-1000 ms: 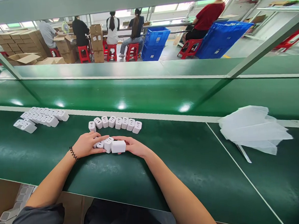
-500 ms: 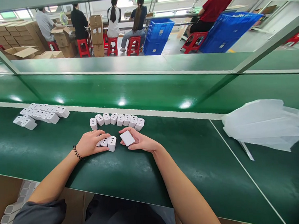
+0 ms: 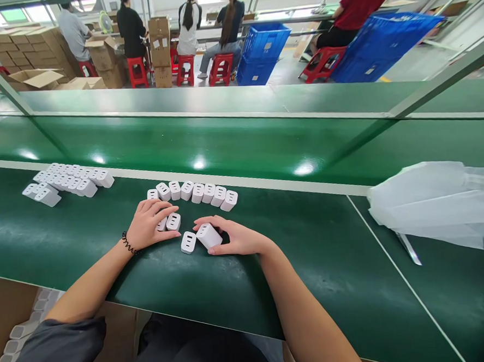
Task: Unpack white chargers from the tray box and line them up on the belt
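Observation:
My left hand (image 3: pixel 151 223) curves around two white chargers (image 3: pixel 173 222) standing on the green table; its fingers lie behind them and its thumb in front, and the nearer one to the wrist is partly hidden. My right hand (image 3: pixel 235 236) grips another white charger (image 3: pixel 209 236) between thumb and fingers, tilted, with its slotted face turned up and to the left. Just left of that one, a single charger (image 3: pixel 189 242) stands on the table between my hands, slots upward. Beyond my hands runs a curved row of several chargers (image 3: pixel 198 193).
A cluster of several chargers (image 3: pixel 67 178) stands at the left. On the right lies translucent white plastic sheeting (image 3: pixel 436 202) over a strip. A carton (image 3: pixel 7 304) with white pieces sits below the table edge at the left. People sit on red stools beyond the bench.
My right hand has moved slightly down and right, turning its charger so the slots show. One charger now stands apart from the group at my left hand. The view has shifted slightly.

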A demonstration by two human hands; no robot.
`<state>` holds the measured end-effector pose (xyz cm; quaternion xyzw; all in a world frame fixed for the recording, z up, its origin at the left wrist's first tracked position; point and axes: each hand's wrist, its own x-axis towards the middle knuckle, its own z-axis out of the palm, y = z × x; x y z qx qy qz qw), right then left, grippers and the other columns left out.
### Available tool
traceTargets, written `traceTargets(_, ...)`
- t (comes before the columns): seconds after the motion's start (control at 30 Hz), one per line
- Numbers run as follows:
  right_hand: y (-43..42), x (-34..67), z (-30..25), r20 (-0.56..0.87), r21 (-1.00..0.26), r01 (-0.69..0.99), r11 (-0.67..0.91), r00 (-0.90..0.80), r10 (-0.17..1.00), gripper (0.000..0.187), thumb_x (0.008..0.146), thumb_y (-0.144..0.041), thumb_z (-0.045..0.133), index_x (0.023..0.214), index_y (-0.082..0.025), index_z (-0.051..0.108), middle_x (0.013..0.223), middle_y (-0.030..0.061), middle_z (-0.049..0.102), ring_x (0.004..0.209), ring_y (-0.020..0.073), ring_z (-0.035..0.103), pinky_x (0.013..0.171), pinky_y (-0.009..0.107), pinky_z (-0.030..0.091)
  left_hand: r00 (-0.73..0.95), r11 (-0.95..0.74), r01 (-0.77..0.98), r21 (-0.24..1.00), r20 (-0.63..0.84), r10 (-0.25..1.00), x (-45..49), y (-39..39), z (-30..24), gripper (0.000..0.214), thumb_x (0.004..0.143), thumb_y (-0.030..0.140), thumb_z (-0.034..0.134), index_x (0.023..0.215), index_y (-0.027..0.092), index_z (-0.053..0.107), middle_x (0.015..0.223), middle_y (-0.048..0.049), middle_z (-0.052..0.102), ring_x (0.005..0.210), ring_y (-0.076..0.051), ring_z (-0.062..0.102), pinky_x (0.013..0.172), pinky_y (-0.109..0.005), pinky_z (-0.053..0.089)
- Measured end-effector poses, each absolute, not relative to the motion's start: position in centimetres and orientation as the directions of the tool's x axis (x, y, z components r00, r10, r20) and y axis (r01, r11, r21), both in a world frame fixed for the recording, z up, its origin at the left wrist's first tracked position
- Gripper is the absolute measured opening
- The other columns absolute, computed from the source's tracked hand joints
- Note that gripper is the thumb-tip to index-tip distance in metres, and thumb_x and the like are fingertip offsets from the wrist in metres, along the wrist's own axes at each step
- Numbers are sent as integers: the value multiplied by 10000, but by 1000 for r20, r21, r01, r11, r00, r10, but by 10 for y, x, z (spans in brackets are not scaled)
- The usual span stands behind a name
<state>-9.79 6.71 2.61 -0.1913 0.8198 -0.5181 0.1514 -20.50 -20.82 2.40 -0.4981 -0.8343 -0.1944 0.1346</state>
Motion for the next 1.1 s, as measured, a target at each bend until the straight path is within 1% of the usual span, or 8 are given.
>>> traceTargets(0.13,68,-95,27,-83,-889,-166,427,-858,-506,623,758,-375,775,1329,-270,549,1272,59,600,1104,256,560,908,358,460,-686,566,720,403,539,489,-216,-214,30,513,869,537,596,1265,213,561,1274,-107,582,1145,-260,529,967,-421,463)
traceTargets(0.23,61,-95,25,-36,-900,-206,385,-845,-534,574,765,-343,759,1298,-259,562,1285,61,577,1093,241,560,885,342,484,-867,636,497,591,365,339,-229,-220,27,549,845,487,602,1310,206,518,1273,-109,555,962,-211,573,721,-333,539)
traceTargets(0.43,38,-92,20,57,-877,-255,408,-897,-439,548,803,-289,708,1309,-254,502,1277,75,535,1102,228,562,981,415,486,-873,650,420,634,85,480,-252,-216,23,531,855,429,532,1334,199,502,1282,-98,560,1005,-199,616,770,-311,563)
traceTargets(0.57,17,-87,19,108,-773,-347,531,-897,-428,835,767,-411,782,1462,-285,336,1414,107,402,1244,279,486,1034,454,452,-796,640,506,578,27,605,-267,-201,36,643,825,433,589,1410,207,448,1349,-99,547,1085,-229,603,941,-382,519)
traceTargets(0.7,-8,-83,9,238,-612,-412,675,-910,-340,897,739,-506,796,1472,-263,340,1395,147,405,1262,328,451,1031,495,441,-687,611,643,462,-5,727,-285,-176,45,927,758,537,682,1521,195,282,1515,-164,355,1409,-339,319,1149,-500,297)
traceTargets(0.77,-19,-83,2,288,-551,-411,726,-911,-297,845,746,-506,790,1444,-239,395,1354,161,441,1228,339,462,1012,509,445,-632,585,696,416,-32,774,-295,-162,44,947,744,555,694,1525,213,282,1532,-174,316,1433,-361,267,1148,-518,273)
traceTargets(0.93,-27,-86,-10,328,-501,-384,775,-913,-241,752,803,-485,745,1437,-239,423,1303,154,488,1120,317,508,945,475,474,-507,499,787,364,-80,858,-313,-144,39,710,787,529,658,1408,228,493,1320,-109,569,1191,-265,554,1022,-349,414)
traceTargets(1.1,-23,-91,-12,315,-471,-356,807,-922,-223,677,861,-457,690,1440,-216,437,1260,153,524,1070,307,524,906,444,472,-471,462,831,311,-52,881,-321,-140,40,728,766,568,683,1383,216,524,1207,-101,632,1077,-252,603,927,-296,433)
